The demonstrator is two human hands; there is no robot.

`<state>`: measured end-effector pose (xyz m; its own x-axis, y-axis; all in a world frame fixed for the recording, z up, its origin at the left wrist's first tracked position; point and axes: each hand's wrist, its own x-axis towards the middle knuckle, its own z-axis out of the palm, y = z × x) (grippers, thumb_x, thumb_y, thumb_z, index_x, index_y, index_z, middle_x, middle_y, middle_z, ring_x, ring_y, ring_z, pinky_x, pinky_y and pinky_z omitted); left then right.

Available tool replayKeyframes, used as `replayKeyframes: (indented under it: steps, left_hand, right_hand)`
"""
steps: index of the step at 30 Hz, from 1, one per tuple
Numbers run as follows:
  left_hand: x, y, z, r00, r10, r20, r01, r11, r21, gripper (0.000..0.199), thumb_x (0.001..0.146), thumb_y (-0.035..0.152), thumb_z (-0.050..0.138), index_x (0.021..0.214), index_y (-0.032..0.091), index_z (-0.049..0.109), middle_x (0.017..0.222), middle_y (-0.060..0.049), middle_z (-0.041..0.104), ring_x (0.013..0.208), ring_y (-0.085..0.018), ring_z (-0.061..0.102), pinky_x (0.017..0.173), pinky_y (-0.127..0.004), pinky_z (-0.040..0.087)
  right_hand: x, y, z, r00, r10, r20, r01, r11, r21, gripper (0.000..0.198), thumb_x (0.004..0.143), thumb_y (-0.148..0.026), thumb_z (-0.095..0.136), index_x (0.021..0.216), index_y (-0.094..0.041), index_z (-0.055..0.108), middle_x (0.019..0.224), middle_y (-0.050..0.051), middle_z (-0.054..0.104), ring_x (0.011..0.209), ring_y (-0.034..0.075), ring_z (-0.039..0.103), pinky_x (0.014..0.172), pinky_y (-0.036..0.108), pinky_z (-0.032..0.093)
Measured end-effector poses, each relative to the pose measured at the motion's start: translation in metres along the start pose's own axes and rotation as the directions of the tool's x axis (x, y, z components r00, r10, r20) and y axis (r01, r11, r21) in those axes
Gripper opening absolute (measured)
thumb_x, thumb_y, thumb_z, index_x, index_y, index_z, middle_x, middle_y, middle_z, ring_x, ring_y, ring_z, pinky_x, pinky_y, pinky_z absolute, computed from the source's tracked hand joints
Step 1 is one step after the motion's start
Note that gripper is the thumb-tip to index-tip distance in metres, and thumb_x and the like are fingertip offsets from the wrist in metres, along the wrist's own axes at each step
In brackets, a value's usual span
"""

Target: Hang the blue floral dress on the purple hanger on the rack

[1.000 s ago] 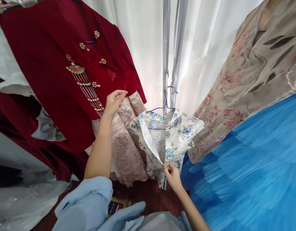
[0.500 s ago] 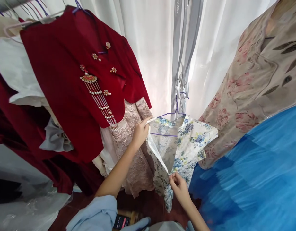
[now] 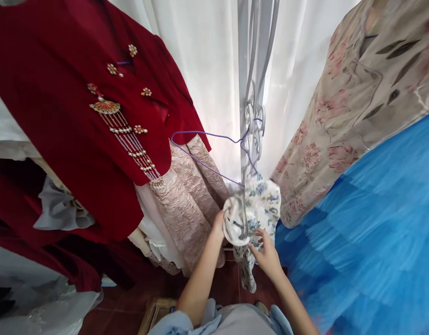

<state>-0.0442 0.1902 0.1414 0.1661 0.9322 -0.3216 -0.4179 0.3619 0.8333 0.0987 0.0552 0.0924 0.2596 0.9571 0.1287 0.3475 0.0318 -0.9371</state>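
Observation:
A white blouse with blue flowers [image 3: 265, 200] hangs partly off a purple wire hanger [image 3: 207, 134]. The hanger's left arm is bare; its right side goes into the blouse. My left hand [image 3: 218, 226] is closed on the blouse's bunched, pale inner edge, most of its fingers hidden behind the cloth. On the other side, my right hand [image 3: 268, 256] has its thumb at the lower edge of the opening and its fingers bent against the printed cloth. The lower part of the blouse dangles below both hands.
The hanger hooks onto a grey metal stand [image 3: 247, 88] before a white curtain [image 3: 204, 70]. To the left hang a red jacket [image 3: 71, 93] with beaded ornaments and a pink brocade skirt [image 3: 179, 200]. A beige floral dress [image 3: 326, 116] and blue ruffled fabric [image 3: 357, 242] are on the right.
The blouse's left shoulder has come off the hanger, leaving that arm bare. My left hand has moved down and right with the bunched edge, closer to my right hand. The view has shifted.

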Motion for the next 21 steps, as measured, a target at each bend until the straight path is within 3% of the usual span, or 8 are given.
replayKeyframes:
  steps: [2, 5, 8, 11, 13, 16, 19, 21]
  left_hand:
    - [-0.020, -0.032, 0.012, 0.996, 0.065, 0.056, -0.067, 0.996, 0.052, 0.036, 0.069, 0.025, 0.071, 0.103, 0.014, 0.070, 0.099, -0.011, 0.075, 0.100, -0.029, 0.070, 0.094, -0.039, 0.053]
    - [-0.048, -0.054, 0.025, 0.955, 0.202, 0.219, -0.249, 0.945, 0.213, 0.054, 0.074, 0.024, 0.069, 0.128, 0.021, 0.063, 0.122, -0.009, 0.070, 0.105, -0.025, 0.068, 0.098, -0.036, 0.051]
    - [-0.068, -0.043, 0.032, 0.909, 0.202, 0.366, -0.335, 0.875, 0.350, 0.056, 0.086, 0.027, 0.057, 0.143, 0.024, 0.054, 0.128, -0.009, 0.067, 0.110, -0.026, 0.065, 0.103, -0.040, 0.049]
    - [-0.080, -0.022, 0.035, 0.812, 0.207, 0.545, -0.516, 0.689, 0.508, 0.049, 0.090, 0.023, 0.043, 0.134, 0.026, 0.064, 0.130, -0.008, 0.064, 0.126, -0.027, 0.054, 0.116, -0.043, 0.036]
    - [-0.083, -0.015, 0.034, 0.767, 0.180, 0.616, -0.592, 0.570, 0.570, 0.046, 0.085, 0.021, 0.047, 0.123, 0.027, 0.072, 0.130, -0.008, 0.061, 0.127, -0.029, 0.049, 0.118, -0.045, 0.032]
    - [-0.086, -0.029, 0.026, 0.766, -0.030, 0.642, -0.470, 0.655, 0.591, 0.031, 0.075, 0.028, 0.066, 0.104, 0.023, 0.077, 0.120, -0.008, 0.063, 0.121, -0.031, 0.052, 0.113, -0.045, 0.037]
    - [-0.097, -0.056, 0.011, 0.791, -0.283, 0.542, -0.090, 0.823, 0.561, 0.033, 0.074, 0.047, 0.074, 0.093, 0.021, 0.077, 0.094, -0.006, 0.069, 0.095, -0.027, 0.063, 0.096, -0.041, 0.048]
    - [-0.109, -0.065, 0.001, 0.835, -0.305, 0.457, 0.087, 0.895, 0.438, 0.044, 0.070, 0.056, 0.077, 0.096, 0.021, 0.077, 0.088, -0.005, 0.069, 0.086, -0.024, 0.064, 0.089, -0.037, 0.050]
  right_hand:
    - [0.000, -0.002, -0.005, 0.992, -0.045, 0.115, 0.039, 0.998, 0.056, 0.074, 0.074, -0.042, 0.079, 0.138, -0.021, 0.051, 0.136, 0.014, 0.060, 0.120, 0.032, 0.060, 0.103, 0.045, 0.047]
    - [0.003, -0.007, -0.013, 0.942, -0.072, 0.328, -0.014, 0.967, 0.254, 0.082, 0.075, -0.037, 0.080, 0.147, -0.021, 0.043, 0.139, 0.014, 0.060, 0.127, 0.031, 0.058, 0.109, 0.046, 0.045]
    - [0.004, -0.012, -0.024, 0.947, -0.041, 0.320, -0.085, 0.925, 0.370, 0.075, 0.079, -0.040, 0.077, 0.145, -0.021, 0.047, 0.133, 0.014, 0.064, 0.120, 0.031, 0.063, 0.105, 0.048, 0.048]
    - [0.001, -0.019, -0.043, 0.931, -0.016, 0.366, -0.138, 0.911, 0.389, 0.060, 0.077, -0.043, 0.080, 0.129, -0.021, 0.062, 0.125, 0.012, 0.069, 0.118, 0.033, 0.063, 0.106, 0.050, 0.047]
    - [0.001, -0.027, -0.062, 0.889, 0.011, 0.458, -0.201, 0.907, 0.370, 0.051, 0.076, -0.046, 0.080, 0.119, -0.021, 0.068, 0.118, 0.010, 0.072, 0.114, 0.033, 0.064, 0.104, 0.050, 0.048]
    - [0.010, -0.045, -0.100, 0.786, 0.020, 0.618, -0.266, 0.913, 0.309, 0.044, 0.082, -0.051, 0.074, 0.113, -0.020, 0.072, 0.106, 0.008, 0.075, 0.102, 0.031, 0.068, 0.095, 0.047, 0.053]
    - [0.032, -0.062, -0.143, 0.682, -0.039, 0.730, -0.187, 0.956, 0.226, 0.036, 0.090, -0.051, 0.065, 0.101, -0.018, 0.076, 0.094, 0.007, 0.076, 0.093, 0.029, 0.069, 0.088, 0.042, 0.056]
    - [0.055, -0.068, -0.168, 0.677, -0.099, 0.730, -0.058, 0.981, 0.187, 0.030, 0.088, -0.046, 0.068, 0.091, -0.018, 0.077, 0.090, 0.006, 0.076, 0.088, 0.028, 0.068, 0.084, 0.039, 0.056]
